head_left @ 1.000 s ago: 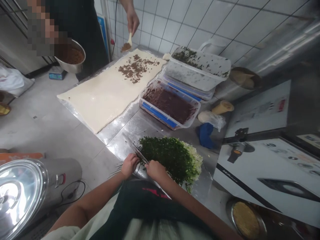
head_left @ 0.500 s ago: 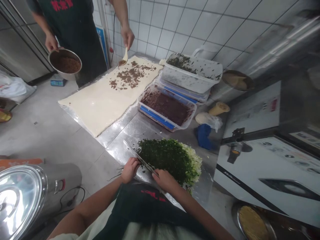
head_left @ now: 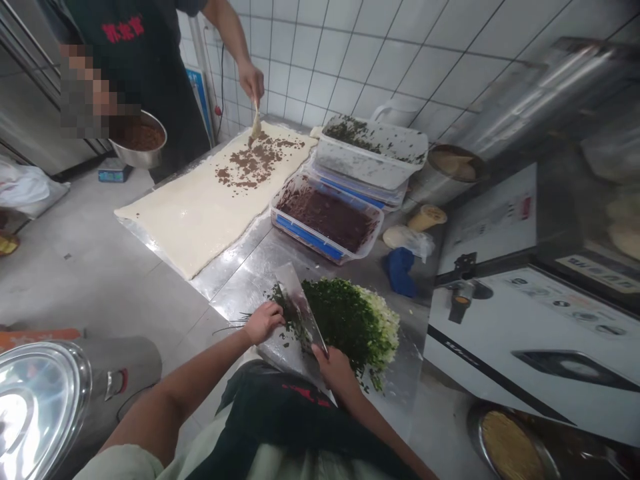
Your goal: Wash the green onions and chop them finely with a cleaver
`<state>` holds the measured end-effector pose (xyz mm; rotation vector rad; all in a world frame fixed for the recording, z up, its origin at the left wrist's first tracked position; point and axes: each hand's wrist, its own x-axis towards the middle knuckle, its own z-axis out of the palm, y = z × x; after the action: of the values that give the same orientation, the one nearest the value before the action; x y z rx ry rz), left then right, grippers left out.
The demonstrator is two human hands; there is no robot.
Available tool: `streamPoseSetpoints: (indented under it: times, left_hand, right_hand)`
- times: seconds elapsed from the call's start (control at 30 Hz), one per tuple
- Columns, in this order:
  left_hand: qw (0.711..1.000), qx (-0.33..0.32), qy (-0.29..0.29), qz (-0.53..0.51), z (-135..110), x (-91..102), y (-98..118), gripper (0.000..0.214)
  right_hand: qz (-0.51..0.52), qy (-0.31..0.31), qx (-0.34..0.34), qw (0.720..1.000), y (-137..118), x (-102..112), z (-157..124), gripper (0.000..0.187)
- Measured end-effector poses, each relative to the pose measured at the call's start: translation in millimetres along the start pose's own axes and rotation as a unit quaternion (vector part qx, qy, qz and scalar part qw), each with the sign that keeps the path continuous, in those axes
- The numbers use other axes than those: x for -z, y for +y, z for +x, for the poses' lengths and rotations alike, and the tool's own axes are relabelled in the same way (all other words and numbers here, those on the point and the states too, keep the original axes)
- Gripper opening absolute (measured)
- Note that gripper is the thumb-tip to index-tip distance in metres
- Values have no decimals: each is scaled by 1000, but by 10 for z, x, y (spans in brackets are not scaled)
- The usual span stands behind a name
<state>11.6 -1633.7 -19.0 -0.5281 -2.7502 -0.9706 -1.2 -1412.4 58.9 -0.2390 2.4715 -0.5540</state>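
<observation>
My right hand (head_left: 334, 365) is closed around the handle of a wide cleaver (head_left: 300, 307), whose blade is tilted up beside a heap of chopped green herbs (head_left: 350, 320) on the steel counter (head_left: 250, 273). My left hand (head_left: 262, 321) rests with curled fingers on the counter at the blade's left, touching a few loose green bits. Farther along the counter lies a long sheet of dough (head_left: 205, 207) with brown filling (head_left: 253, 160) scattered on its far end.
Another person stands at the far end, spreading filling with a spoon (head_left: 255, 123) and holding a metal bowl (head_left: 137, 140). Plastic tubs (head_left: 327, 223) of dark paste and greens stand by the wall. A blue cloth (head_left: 400, 270) lies near the herbs. A steel pot lid (head_left: 35, 407) is at lower left.
The cleaver has tipped up so its flat face shows, and my right hand slid back toward me. The other person's spoon came down onto the dough.
</observation>
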Motion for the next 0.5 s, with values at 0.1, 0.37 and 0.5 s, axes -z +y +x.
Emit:
streamPoseSetpoints:
  times: [0.1, 0.37, 0.5]
  left_hand:
    - [1000, -3, 8, 10, 98, 84, -47, 10]
    - [991, 95, 94, -5, 121, -36, -10, 14]
    - [972, 167, 168, -15, -18, -217, 231, 19]
  right_hand:
    - [28, -7, -44, 999, 70, -69, -56, 50]
    - [72, -29, -81, 994, 70, -48, -52, 54]
    - [38, -12, -54, 998, 16, 0, -76, 52]
